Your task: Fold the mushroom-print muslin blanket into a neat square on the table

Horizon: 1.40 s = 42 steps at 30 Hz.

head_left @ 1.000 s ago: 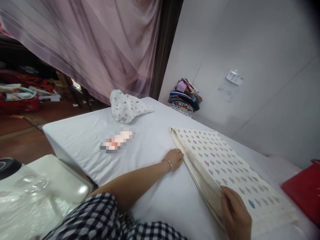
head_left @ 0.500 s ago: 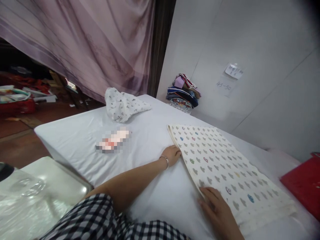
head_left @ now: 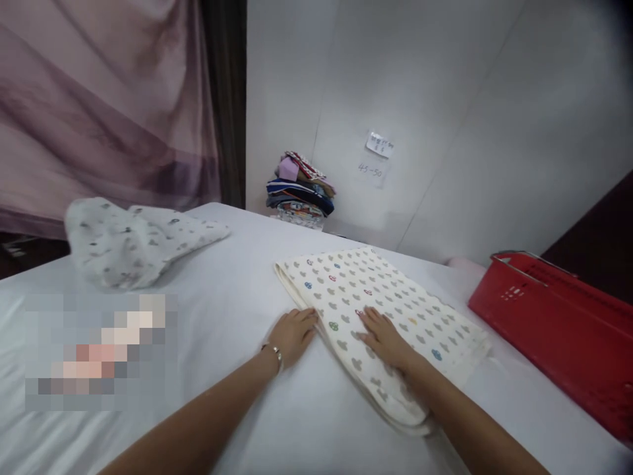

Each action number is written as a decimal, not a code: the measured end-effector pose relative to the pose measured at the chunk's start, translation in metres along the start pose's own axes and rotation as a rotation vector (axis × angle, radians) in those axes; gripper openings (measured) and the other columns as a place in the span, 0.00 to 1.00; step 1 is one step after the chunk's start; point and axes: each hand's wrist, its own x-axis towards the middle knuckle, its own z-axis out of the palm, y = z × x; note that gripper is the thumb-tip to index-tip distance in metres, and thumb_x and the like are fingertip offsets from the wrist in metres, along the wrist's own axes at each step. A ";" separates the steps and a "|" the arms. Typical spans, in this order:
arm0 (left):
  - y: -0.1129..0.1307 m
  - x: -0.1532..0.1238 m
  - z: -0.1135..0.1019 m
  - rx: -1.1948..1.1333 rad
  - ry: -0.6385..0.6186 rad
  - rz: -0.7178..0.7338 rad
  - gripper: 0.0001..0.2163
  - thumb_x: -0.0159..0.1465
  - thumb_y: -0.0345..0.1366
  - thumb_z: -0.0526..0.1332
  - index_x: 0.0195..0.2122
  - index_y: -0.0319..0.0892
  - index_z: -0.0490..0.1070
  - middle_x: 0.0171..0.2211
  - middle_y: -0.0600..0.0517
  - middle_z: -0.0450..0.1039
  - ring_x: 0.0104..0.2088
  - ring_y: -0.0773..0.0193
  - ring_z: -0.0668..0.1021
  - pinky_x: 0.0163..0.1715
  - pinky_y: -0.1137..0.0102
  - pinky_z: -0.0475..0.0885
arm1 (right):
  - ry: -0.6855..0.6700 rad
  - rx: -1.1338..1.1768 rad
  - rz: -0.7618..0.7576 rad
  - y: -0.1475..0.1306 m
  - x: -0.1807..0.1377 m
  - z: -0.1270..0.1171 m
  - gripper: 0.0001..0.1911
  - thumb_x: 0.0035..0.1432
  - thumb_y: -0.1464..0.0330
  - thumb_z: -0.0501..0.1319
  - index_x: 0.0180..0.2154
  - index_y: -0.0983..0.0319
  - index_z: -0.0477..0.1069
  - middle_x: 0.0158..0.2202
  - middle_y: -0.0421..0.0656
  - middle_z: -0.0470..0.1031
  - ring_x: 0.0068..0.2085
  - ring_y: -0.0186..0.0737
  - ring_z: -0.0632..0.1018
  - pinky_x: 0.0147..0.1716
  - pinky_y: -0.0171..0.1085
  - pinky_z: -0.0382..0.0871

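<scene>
Cloth, cream with grey prints, lies folded on the white table, left of the red basket. The right hand, nearer the basket, rests flat on it, fingers outstretched. The left hand, farther from the basket, sets loosely bent fingers at the cloth's edge; whether they pinch it I cannot quite tell.

Between my left hand and the blurred-out thing on the left, bare table gives me room to slide. That lane runs far, between the crumpled cloth and the folded cloth, until the clothes pile and wall stop it. Above my right hand nothing hangs; rightward, past a narrow strip, the red basket blocks me.
</scene>
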 end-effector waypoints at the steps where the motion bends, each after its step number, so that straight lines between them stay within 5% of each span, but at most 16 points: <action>1: 0.001 0.000 -0.001 0.006 -0.009 0.003 0.13 0.62 0.35 0.49 0.46 0.48 0.68 0.51 0.52 0.65 0.44 0.59 0.68 0.45 0.61 0.63 | -0.017 -0.024 0.009 0.004 0.004 0.000 0.32 0.59 0.49 0.39 0.62 0.55 0.46 0.64 0.39 0.39 0.64 0.41 0.42 0.60 0.48 0.36; 5: 0.002 0.001 -0.004 0.020 -0.028 -0.027 0.12 0.61 0.33 0.51 0.44 0.48 0.68 0.48 0.52 0.67 0.43 0.59 0.68 0.44 0.61 0.63 | -0.041 -0.058 0.111 0.016 0.008 -0.006 0.34 0.59 0.47 0.35 0.62 0.56 0.45 0.64 0.40 0.36 0.64 0.42 0.40 0.60 0.49 0.33; 9: -0.001 0.002 -0.002 0.010 -0.029 -0.040 0.11 0.61 0.34 0.51 0.42 0.48 0.69 0.45 0.52 0.68 0.43 0.59 0.68 0.44 0.61 0.62 | -0.027 -0.074 0.007 0.025 0.016 -0.008 0.33 0.59 0.48 0.36 0.62 0.53 0.40 0.64 0.37 0.32 0.64 0.41 0.37 0.60 0.48 0.31; 14: -0.001 0.001 -0.002 0.001 -0.039 -0.036 0.14 0.60 0.33 0.51 0.46 0.50 0.67 0.48 0.53 0.66 0.44 0.59 0.67 0.45 0.61 0.62 | -0.029 -0.115 0.108 0.044 0.035 -0.010 0.34 0.59 0.47 0.36 0.62 0.55 0.45 0.64 0.39 0.37 0.64 0.41 0.41 0.60 0.47 0.32; 22: 0.002 0.002 -0.005 -0.008 -0.098 -0.065 0.15 0.60 0.32 0.51 0.47 0.51 0.67 0.49 0.53 0.66 0.44 0.58 0.67 0.44 0.60 0.63 | 0.045 -0.156 -0.029 0.024 0.068 -0.016 0.32 0.59 0.48 0.35 0.62 0.52 0.43 0.65 0.37 0.34 0.64 0.43 0.39 0.60 0.48 0.30; 26: 0.001 0.001 -0.004 -0.009 -0.112 -0.085 0.16 0.60 0.32 0.51 0.49 0.51 0.65 0.50 0.54 0.66 0.45 0.58 0.67 0.45 0.59 0.62 | -0.010 -0.139 0.152 0.043 0.094 -0.022 0.34 0.59 0.48 0.34 0.62 0.57 0.46 0.64 0.41 0.38 0.64 0.44 0.42 0.59 0.50 0.34; 32: 0.000 0.001 -0.003 -0.026 -0.115 -0.097 0.16 0.61 0.33 0.51 0.49 0.52 0.65 0.50 0.54 0.65 0.45 0.58 0.67 0.45 0.60 0.62 | 0.080 -0.144 0.069 0.057 0.131 -0.026 0.35 0.58 0.47 0.33 0.62 0.55 0.43 0.65 0.39 0.35 0.64 0.43 0.39 0.59 0.50 0.31; 36: -0.002 0.000 -0.003 -0.024 -0.105 -0.092 0.16 0.61 0.33 0.50 0.50 0.52 0.64 0.50 0.53 0.66 0.45 0.58 0.67 0.45 0.60 0.63 | -0.048 -0.072 0.197 0.075 0.162 -0.029 0.37 0.57 0.45 0.33 0.62 0.56 0.45 0.65 0.43 0.38 0.63 0.48 0.43 0.58 0.53 0.38; 42: -0.004 -0.001 -0.002 -0.004 -0.093 -0.059 0.17 0.62 0.32 0.50 0.51 0.51 0.63 0.50 0.53 0.66 0.44 0.60 0.68 0.44 0.61 0.64 | -0.001 -0.068 0.296 0.120 0.189 -0.037 0.33 0.59 0.48 0.35 0.62 0.53 0.44 0.65 0.38 0.37 0.64 0.46 0.42 0.58 0.54 0.37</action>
